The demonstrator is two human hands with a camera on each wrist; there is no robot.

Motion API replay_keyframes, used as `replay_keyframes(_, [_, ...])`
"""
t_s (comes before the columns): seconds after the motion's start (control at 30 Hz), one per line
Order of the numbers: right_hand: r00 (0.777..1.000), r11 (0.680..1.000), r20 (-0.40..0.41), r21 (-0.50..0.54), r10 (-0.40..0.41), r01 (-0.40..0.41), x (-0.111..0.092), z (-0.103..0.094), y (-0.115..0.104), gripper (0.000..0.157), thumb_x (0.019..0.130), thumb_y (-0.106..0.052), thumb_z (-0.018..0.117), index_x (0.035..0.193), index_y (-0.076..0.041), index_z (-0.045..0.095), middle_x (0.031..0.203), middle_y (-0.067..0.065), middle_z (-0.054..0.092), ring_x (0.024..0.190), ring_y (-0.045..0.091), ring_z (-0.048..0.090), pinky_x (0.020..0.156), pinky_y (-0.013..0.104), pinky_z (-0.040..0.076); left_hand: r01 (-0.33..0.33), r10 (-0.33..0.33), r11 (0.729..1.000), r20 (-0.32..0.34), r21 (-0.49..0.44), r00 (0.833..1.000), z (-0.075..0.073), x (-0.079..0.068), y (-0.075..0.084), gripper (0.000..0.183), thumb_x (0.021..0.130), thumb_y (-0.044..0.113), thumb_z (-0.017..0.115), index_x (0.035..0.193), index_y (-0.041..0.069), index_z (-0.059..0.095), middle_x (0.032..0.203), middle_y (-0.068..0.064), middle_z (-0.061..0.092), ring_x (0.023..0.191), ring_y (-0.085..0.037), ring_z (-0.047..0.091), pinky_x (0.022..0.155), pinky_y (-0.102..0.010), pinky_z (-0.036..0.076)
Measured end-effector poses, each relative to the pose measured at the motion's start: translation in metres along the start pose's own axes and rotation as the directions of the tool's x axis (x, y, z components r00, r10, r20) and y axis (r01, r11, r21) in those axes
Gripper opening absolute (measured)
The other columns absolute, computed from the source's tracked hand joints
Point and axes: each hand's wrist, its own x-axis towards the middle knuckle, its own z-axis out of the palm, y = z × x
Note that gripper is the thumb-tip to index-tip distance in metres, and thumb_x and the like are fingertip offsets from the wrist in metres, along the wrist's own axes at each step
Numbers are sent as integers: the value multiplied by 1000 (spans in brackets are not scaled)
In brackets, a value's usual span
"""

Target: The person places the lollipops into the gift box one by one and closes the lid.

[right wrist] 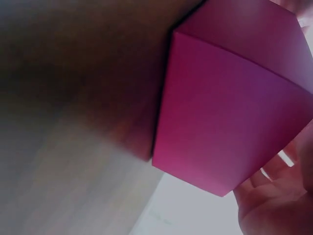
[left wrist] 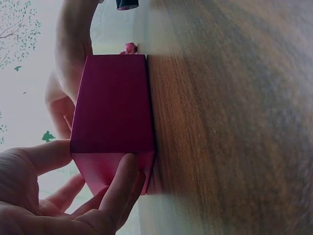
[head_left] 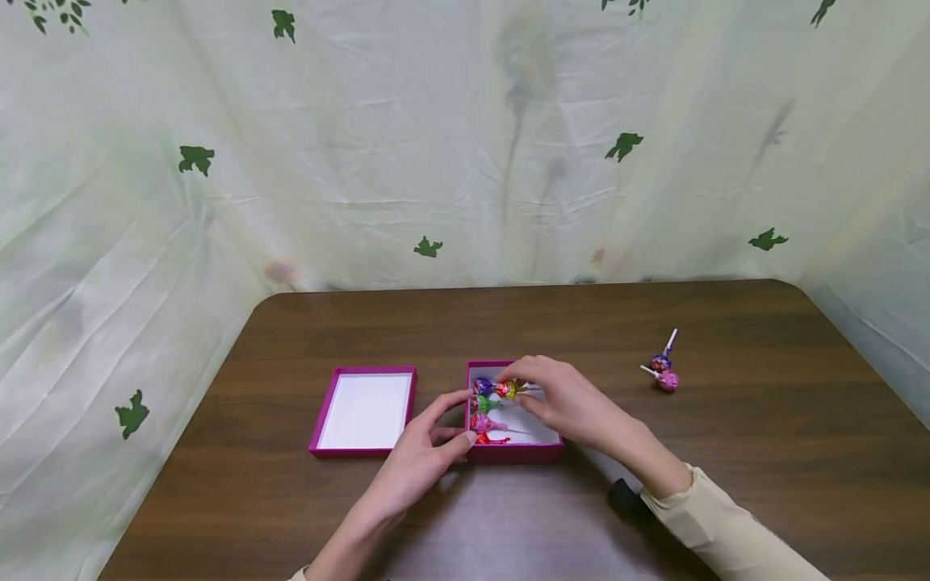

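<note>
A magenta box (head_left: 514,454) with a white inside stands lidless on the table. My left hand (head_left: 425,456) holds its left end, thumb near the front corner and fingers against the end wall. Over the box's far side, my right hand (head_left: 563,403) pinches a yellow-and-red lollipop (head_left: 506,390), its head beside a purple lollipop (head_left: 482,386). Below these, along the left wall, lie a green lollipop (head_left: 481,404), a pink lollipop (head_left: 483,422) and a red lollipop (head_left: 491,440). In the right wrist view, the box (right wrist: 220,112) hides most of the right fingers.
The box lid (head_left: 363,411), magenta-rimmed and white inside, lies left of the box. Toward the right of the wooden table (head_left: 748,452), a purple-blue lollipop (head_left: 660,362) and a pink lollipop (head_left: 668,380) lie together. Pale curtains (head_left: 407,161) hang behind the table.
</note>
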Motion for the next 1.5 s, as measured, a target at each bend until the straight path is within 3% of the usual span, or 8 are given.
replay_keyframes(0.23, [997, 993, 57, -111, 56, -50, 8, 3, -3, 31, 87, -3, 71, 115, -15, 71, 110, -6, 65, 100, 12, 62, 87, 35, 51, 1, -1, 1000, 4, -5, 1000, 0, -1, 0, 53, 93, 14, 67, 143, 19, 50, 139, -18, 52, 108, -27, 64, 78, -38, 55])
replay_keyframes(0.67, [988, 947, 69, -302, 135, -108, 16, 12, -5, 30, 83, -10, 77, 112, -19, 74, 107, -2, 70, 95, 16, 66, 83, 39, 52, -3, 3, 1000, 6, -3, 1000, 0, -1, -1, 54, 93, 13, 67, 144, 18, 49, 140, -18, 50, 108, -28, 64, 77, -39, 56])
replay_keyframes(1.03, [979, 922, 38, -344, 201, -176, 20, 18, -9, 30, 80, -13, 80, 109, -23, 76, 105, -3, 72, 94, 17, 67, 72, 36, 52, -7, 7, 1000, 4, -6, 1000, 0, -2, -1, 54, 93, 14, 67, 144, 18, 50, 138, -18, 52, 105, -26, 65, 77, -38, 55])
replay_keyframes(1.3, [984, 922, 11, -352, 178, -162, 21, 17, -7, 22, 80, -10, 77, 98, -22, 78, 90, -6, 72, 76, 14, 64, 63, 33, 47, -9, 9, 1000, 9, 1, 1000, 0, -2, -2, 54, 93, 15, 68, 144, 18, 50, 135, -18, 54, 103, -26, 65, 77, -40, 55])
replay_keyframes(1.5, [986, 926, 27, -349, 167, -148, 23, 17, -5, 20, 80, -11, 77, 96, -23, 77, 86, -7, 70, 74, 14, 62, 62, 33, 47, -4, 4, 1000, 7, 9, 1000, -1, -2, -1, 54, 93, 16, 68, 143, 18, 50, 135, -17, 54, 103, -25, 66, 78, -39, 55])
